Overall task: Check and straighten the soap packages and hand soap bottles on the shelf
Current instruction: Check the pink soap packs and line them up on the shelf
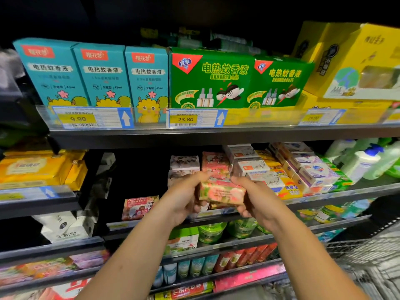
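A pink and green soap package [220, 192] is held in front of the middle shelf [346, 192]. My left hand [184, 195] grips its left end and my right hand [253, 198] grips its right end. Behind it stand stacked soap packages [214, 163] in pink and grey wrappers, and more white and yellow soap boxes [279, 169] lean in a tilted row to the right. White hand soap bottles [365, 161] with a blue pump stand at the far right of the same shelf. A red goat soap box [139, 207] sits alone lower left.
The upper shelf carries teal boxes [101, 76], green boxes [212, 79] and yellow cartons [357, 61], with price tags [186, 119] along its edge. Yellow packs [34, 167] lie at the left. Lower shelves hold green tubs [212, 231] and tubes. A wire cart [368, 260] stands at lower right.
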### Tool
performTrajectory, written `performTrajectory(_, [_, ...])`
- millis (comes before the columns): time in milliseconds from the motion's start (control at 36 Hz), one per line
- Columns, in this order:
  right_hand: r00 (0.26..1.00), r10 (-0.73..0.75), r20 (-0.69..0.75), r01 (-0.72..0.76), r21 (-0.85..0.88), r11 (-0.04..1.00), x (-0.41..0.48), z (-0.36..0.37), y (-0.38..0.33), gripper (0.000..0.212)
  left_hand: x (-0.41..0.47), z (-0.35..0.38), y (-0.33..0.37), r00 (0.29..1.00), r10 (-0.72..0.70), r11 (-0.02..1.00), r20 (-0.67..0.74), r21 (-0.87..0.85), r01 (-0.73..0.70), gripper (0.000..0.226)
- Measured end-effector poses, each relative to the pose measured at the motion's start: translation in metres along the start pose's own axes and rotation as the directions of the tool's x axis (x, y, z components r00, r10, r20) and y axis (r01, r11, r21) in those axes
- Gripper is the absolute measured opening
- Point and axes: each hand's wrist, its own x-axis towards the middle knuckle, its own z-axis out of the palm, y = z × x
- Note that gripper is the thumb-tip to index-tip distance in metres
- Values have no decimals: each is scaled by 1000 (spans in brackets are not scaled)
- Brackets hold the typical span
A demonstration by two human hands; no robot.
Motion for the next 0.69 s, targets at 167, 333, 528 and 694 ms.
performTrajectory(167, [999, -27, 44, 32, -114, 993, 3, -3, -2, 34, 4, -5, 3, 1000, -28, 998, 13, 58, 28, 28])
performTrajectory(333, [894, -434, 107, 447, -186, 875, 4, -21, -11, 40, 3, -20, 18, 947, 294, 885, 129, 338, -321, 45])
performTrajectory(528, [824, -558, 104, 561, -288, 776, 12, -14, -2, 37, -5, -26, 17, 871, 432, 636, 234, 606, -478, 55])
performTrajectory(694, [939, -330, 95, 337, -71, 939, 23, 10, -6, 10, -11, -27, 20, 830, 447, 34, 334, 921, -389, 89])
